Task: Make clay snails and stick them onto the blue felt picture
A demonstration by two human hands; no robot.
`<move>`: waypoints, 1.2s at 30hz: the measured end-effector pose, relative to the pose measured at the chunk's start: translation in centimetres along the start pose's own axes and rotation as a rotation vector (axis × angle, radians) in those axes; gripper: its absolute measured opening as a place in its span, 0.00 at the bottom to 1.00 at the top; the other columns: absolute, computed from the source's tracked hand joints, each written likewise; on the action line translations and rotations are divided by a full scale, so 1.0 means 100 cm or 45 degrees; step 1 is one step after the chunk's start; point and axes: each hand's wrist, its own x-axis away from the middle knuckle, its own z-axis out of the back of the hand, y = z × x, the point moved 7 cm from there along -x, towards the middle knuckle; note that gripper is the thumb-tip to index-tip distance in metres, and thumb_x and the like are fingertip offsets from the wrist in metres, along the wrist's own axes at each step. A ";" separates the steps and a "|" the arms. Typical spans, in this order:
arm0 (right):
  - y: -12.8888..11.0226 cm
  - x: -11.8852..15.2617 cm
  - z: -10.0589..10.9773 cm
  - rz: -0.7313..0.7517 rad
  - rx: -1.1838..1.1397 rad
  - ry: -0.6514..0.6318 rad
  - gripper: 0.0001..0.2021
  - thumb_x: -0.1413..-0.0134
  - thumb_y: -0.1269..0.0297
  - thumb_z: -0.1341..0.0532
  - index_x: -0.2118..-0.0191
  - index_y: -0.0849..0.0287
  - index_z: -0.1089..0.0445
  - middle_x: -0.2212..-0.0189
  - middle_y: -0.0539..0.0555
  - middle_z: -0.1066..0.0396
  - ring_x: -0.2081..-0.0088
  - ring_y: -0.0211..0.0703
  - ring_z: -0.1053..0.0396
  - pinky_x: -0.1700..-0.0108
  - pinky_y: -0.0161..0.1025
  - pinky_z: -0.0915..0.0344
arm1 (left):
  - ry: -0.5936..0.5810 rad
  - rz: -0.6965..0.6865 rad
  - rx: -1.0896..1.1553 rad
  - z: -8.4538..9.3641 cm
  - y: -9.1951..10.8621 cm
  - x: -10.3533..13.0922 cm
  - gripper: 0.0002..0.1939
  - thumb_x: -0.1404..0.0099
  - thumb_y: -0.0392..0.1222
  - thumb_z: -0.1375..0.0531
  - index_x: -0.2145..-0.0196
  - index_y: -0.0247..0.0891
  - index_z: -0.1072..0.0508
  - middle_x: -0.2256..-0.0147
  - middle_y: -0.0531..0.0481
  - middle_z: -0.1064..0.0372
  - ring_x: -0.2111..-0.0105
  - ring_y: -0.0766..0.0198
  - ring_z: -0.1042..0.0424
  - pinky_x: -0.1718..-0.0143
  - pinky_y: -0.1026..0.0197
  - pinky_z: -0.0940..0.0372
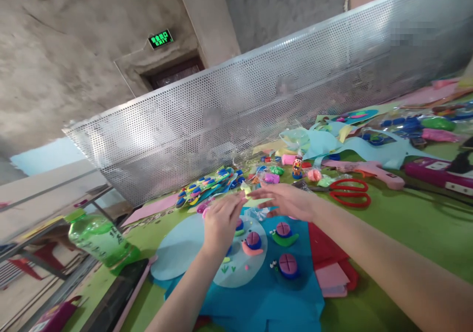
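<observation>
- Working over the blue felt sheet, I see three clay snails already set on it and on the pale disc.
- My left hand pinches a small pale yellow piece; the right hand hovers open, fingers spread, just beside it.
- That piece looks not yet placed; spare clay bits and red scissors lie on the green tabletop.

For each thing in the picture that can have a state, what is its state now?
left hand: fingers pinched on a small yellow piece.
right hand: open, fingers spread, fingertips near the same piece.
red scissors: lying flat on the green table; blades hidden.
green bottle: lying tilted, cap on.
clay snails: resting on the blue sheet.
exit sign: lit.
</observation>
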 end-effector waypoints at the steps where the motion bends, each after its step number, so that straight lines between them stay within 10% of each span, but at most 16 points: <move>1: -0.002 -0.002 0.009 0.026 0.072 0.110 0.16 0.48 0.51 0.43 0.60 0.58 0.30 0.53 0.57 0.35 0.64 0.40 0.32 0.72 0.32 0.35 | 0.036 0.063 -0.006 0.002 -0.004 0.000 0.06 0.38 0.37 0.44 0.65 0.37 0.26 0.67 0.48 0.24 0.67 0.62 0.26 0.64 0.61 0.30; 6: -0.012 -0.003 0.018 0.176 0.259 0.227 0.11 0.49 0.56 0.41 0.64 0.57 0.29 0.57 0.55 0.31 0.67 0.37 0.32 0.76 0.28 0.41 | 0.038 0.186 0.030 -0.001 -0.010 0.000 0.05 0.40 0.39 0.41 0.71 0.37 0.27 0.72 0.50 0.27 0.77 0.66 0.29 0.76 0.65 0.32; 19: -0.007 0.002 -0.008 0.248 0.278 -0.070 0.15 0.57 0.54 0.37 0.65 0.59 0.27 0.70 0.53 0.28 0.69 0.37 0.31 0.73 0.30 0.39 | -0.045 -0.205 0.097 -0.008 0.022 -0.001 0.11 0.39 0.32 0.43 0.59 0.39 0.27 0.57 0.43 0.29 0.55 0.56 0.33 0.56 0.50 0.33; 36: -0.012 -0.001 -0.004 0.318 0.478 -0.020 0.14 0.59 0.54 0.36 0.72 0.61 0.26 0.81 0.48 0.35 0.79 0.31 0.42 0.78 0.30 0.44 | -0.017 -0.017 0.299 -0.011 0.010 0.001 0.05 0.43 0.36 0.39 0.67 0.41 0.24 0.69 0.49 0.25 0.65 0.60 0.29 0.63 0.55 0.31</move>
